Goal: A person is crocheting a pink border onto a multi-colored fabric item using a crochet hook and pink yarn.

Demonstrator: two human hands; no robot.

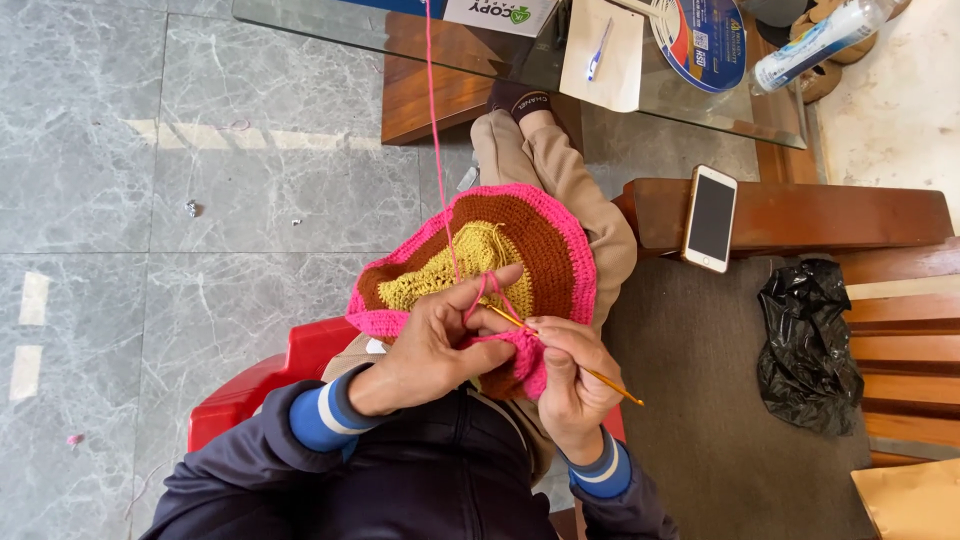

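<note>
A round crocheted piece (520,245) lies over my lap, yellow in the middle, then brown, with a pink border. My left hand (435,345) pinches its near pink edge, and pink yarn (436,130) loops over the forefinger and runs up out of view. My right hand (570,375) grips a thin golden crochet hook (610,382), whose tip points left into the pink edge between both hands.
A smartphone (710,218) rests on the wooden armrest (830,215) to my right. A black plastic bag (810,345) lies on the seat. A glass table (480,45) ahead holds papers, a pen and a bottle. Under me is a red plastic stool (250,385), on a grey marble floor.
</note>
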